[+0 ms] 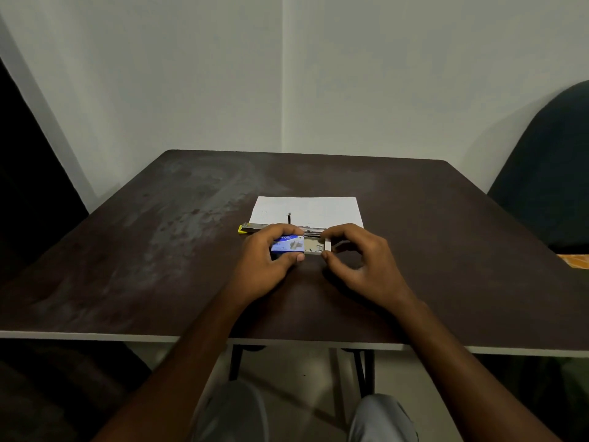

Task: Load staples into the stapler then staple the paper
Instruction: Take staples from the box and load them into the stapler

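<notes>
Head view, setting: A person sits at a dark table [127,250], both forearms reaching in over its near edge. A dark chair [548,173] stands off to the right.

Left hand: The left hand [266,261] grips the blue sleeve of a staple box [287,244], with fingers curled over its far side and the thumb pressed to its near edge.

Right hand: The right hand [360,266] pinches the end of the box's white inner tray [315,245] between thumb and forefinger. Its other fingers are loosely curled and hold nothing.

Staple box: It is held low over the table's middle, and contact with the top cannot be told. The inner tray stands partly out to the right, its contents too small to make out.

Stapler: The stapler [251,229] lies on the table just behind the hands, yellow end to the left and largely hidden by the knuckles. It appears to be laid open, though this is uncertain.

Paper: The white paper [318,208] lies flat just beyond the stapler, with no staple visible in it.

Progress: This looks like an early stage. The box is open, but no strip of staples is in either hand.

Left to do: A strip must be taken out and seated in the stapler. The stapler must then be closed and the paper stapled.
</notes>
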